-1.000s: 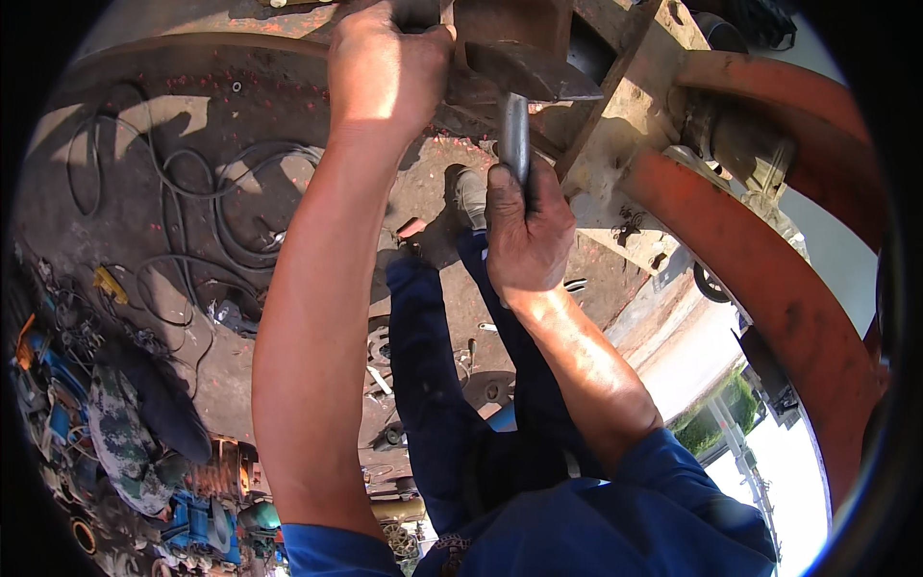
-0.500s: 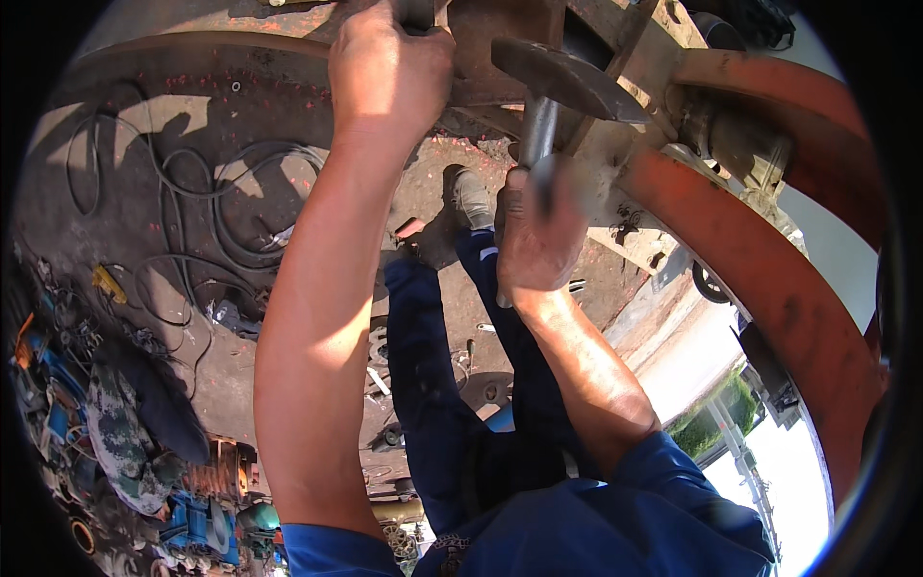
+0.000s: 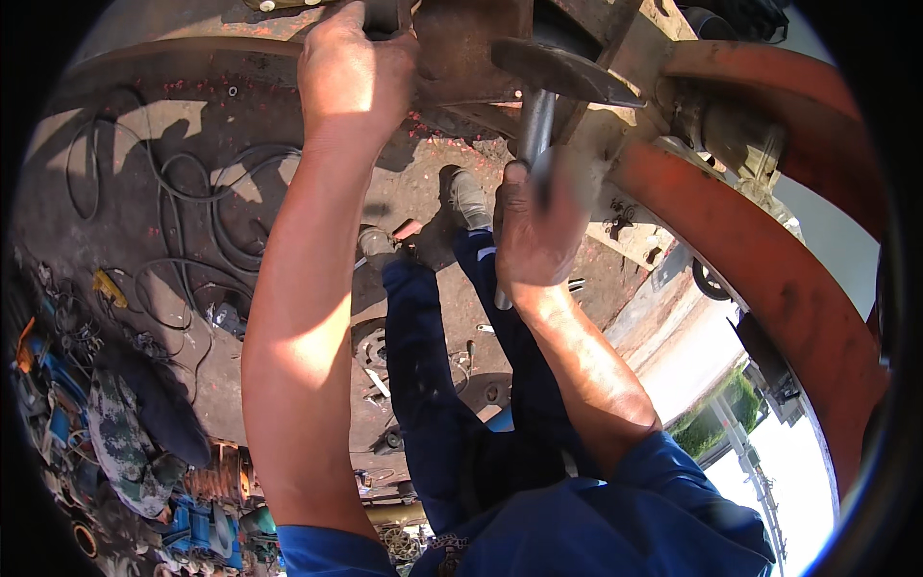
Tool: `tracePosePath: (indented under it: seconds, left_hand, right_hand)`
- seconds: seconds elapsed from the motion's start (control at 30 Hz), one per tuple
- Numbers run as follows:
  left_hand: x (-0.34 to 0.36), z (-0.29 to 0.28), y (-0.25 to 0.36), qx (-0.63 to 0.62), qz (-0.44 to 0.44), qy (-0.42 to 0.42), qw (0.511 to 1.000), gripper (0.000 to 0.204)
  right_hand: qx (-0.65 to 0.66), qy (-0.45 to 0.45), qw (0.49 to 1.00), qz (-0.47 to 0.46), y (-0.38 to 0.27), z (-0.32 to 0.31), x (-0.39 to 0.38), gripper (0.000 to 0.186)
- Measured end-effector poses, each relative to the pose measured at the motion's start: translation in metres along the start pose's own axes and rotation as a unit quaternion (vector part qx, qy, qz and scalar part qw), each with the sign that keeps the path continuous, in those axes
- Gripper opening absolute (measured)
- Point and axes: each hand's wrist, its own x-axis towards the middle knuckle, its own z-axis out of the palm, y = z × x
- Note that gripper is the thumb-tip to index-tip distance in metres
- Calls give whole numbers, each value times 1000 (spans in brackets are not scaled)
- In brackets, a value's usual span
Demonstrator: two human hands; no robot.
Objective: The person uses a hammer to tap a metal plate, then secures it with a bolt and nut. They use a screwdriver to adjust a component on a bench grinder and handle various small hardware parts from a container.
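My right hand (image 3: 535, 231) grips the grey metal handle of a hammer (image 3: 562, 77), whose dark head sits raised near the top of the view, against a rusty orange steel frame (image 3: 769, 279). My left hand (image 3: 354, 72) is stretched up and closed around a dark part at the top edge of a rusty brown plate (image 3: 461, 48); what it holds is mostly hidden by the fingers. Below both arms I see my blue trouser legs (image 3: 423, 385) and two worn shoes (image 3: 468, 197) on the ground.
Black cables (image 3: 183, 221) coil over the dirty ground at left. A heap of tools, cloth and blue parts (image 3: 115, 442) lies at lower left. Small metal bits (image 3: 370, 365) are scattered by my feet. The curved orange beam runs down the right side.
My right hand has swung the hammer upward: its head, out of sight a second ago, now shows high against the frame. My left hand has stayed put.
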Motion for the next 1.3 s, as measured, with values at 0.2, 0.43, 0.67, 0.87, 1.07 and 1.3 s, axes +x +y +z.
tracePosePath:
  seconds: [0.2, 0.43, 0.67, 0.87, 1.07, 1.3]
  left_hand:
    - [-2, -15, 4, 37, -37, -27, 998, 14]
    - [-17, -53, 4, 112, -85, -3, 990, 28]
    - [-127, -116, 17, 349, 232, 33, 907, 22]
    - [-202, -152, -2, 22, -156, 189, 969, 15]
    - [-225, -140, 56, -400, -288, 219, 842, 28]
    - [-281, -136, 73, -258, -250, 287, 888, 34]
  right_hand:
    - [37, -36, 998, 36, -10, -4, 2, 31]
    - [-11, -45, 999, 6, -7, -7, 0, 34]
    - [111, -67, 977, 167, -23, -59, -33, 20]
    - [113, -174, 954, 214, -51, -57, -43, 19]
    - [335, -267, 867, 253, -67, -33, -63, 23]
    - [286, -318, 880, 206, -86, -23, -69, 23]
